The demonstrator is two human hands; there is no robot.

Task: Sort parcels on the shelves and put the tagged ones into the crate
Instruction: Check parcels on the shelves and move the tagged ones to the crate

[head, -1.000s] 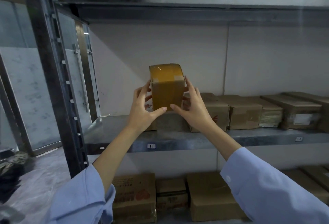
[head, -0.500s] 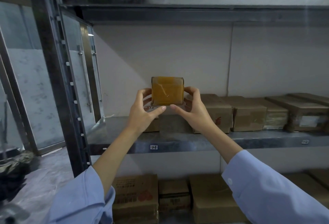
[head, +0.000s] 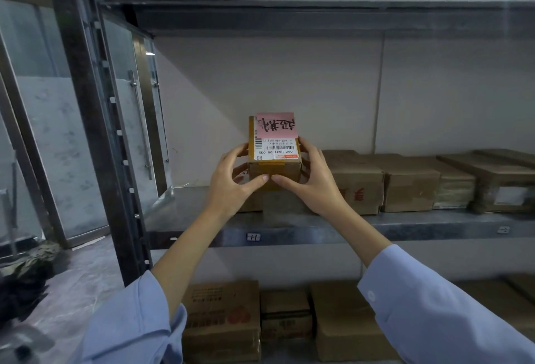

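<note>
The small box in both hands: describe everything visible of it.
The small brown cardboard box, sealed with yellowish tape, is held above the grey metal shelf. Its upper face bears a white barcode label and a pink handwritten note, both upside down. The left hand and right hand clasp its sides, thumbs meeting on its front.

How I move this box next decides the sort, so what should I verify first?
1. Grip: the left hand and the right hand both hold the small box, with the thumbs meeting on its front face. Ok.
2. Tag: a pink note with handwriting is stuck on the top face. Ok.
3. Shipping label: it faces the camera just below the note, with its print upside down. Ok.
4. Crate: none in view. Cannot tell where it stands.
5. Clearance: whether the box touches the parcel beneath on the middle shelf. Cannot tell.
</note>
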